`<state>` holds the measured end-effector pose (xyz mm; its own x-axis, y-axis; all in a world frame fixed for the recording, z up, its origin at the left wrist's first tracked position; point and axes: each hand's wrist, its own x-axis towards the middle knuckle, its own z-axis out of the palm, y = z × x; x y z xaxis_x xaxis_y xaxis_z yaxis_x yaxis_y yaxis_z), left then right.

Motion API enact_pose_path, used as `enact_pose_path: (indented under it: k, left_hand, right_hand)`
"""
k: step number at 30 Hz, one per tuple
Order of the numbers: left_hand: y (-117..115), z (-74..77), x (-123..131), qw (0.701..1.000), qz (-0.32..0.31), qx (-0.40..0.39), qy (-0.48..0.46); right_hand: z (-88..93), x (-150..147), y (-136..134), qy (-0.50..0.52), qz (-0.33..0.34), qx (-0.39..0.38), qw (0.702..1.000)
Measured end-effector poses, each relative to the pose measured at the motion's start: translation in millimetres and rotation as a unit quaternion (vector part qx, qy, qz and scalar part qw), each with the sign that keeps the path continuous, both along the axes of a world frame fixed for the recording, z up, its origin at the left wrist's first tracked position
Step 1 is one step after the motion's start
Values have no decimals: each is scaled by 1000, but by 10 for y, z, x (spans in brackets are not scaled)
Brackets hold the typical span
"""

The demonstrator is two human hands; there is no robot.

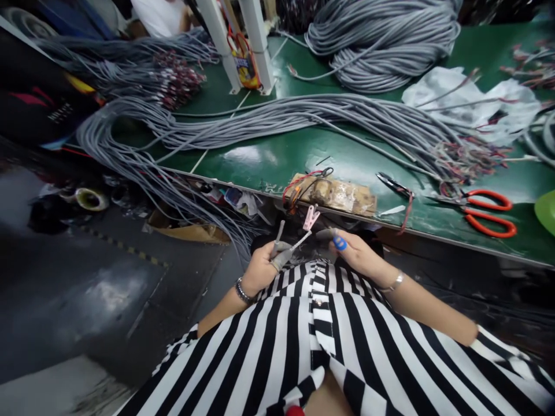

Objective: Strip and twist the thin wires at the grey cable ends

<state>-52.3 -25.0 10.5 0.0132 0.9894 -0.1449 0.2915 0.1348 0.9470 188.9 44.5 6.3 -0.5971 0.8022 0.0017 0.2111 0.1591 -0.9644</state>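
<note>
My left hand (263, 267), with grey finger covers, is closed on a grey cable (278, 236) whose pale end (302, 240) points up to the right. My right hand (353, 249) is a little to the right, its covered fingers pressed together near that end; whether they hold anything is hidden. A blue patch (340, 242) is on its thumb. Just above the cable end is a pink clip (311, 218), beside a wooden block (347, 196) at the bench edge. Black and orange wires (297, 189) lie on the block's left part.
Grey cables (243, 124) stretch across the green bench (247, 159) and hang over its front edge at left. Pliers (392, 184) and orange-handled scissors (489, 212) lie at right. A coil (381, 43), white posts (258, 46) and a person's white sleeve (158, 16) are behind.
</note>
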Motion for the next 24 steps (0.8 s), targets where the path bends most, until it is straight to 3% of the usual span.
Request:
enact_pose_path:
  k: [3, 6, 10, 16, 24]
  left_hand:
    - [23, 71, -92, 1000, 10, -10, 7]
    - [52, 110, -129, 1000, -12, -5, 1]
    - [65, 110, -130, 999, -31, -16, 1]
    - [58, 142, -86, 999, -35, -32, 24]
    - [91, 189, 6, 999, -32, -31, 14]
  right_hand:
    - [89, 171, 58, -129, 11, 142, 981]
    - [212, 196, 73, -251, -15, 275, 928]
    - [314, 116, 74, -309, -53, 396, 863]
    - [353, 22, 74, -342, -99, 433, 828]
    - [345, 52, 77, -343, -105, 420, 834]
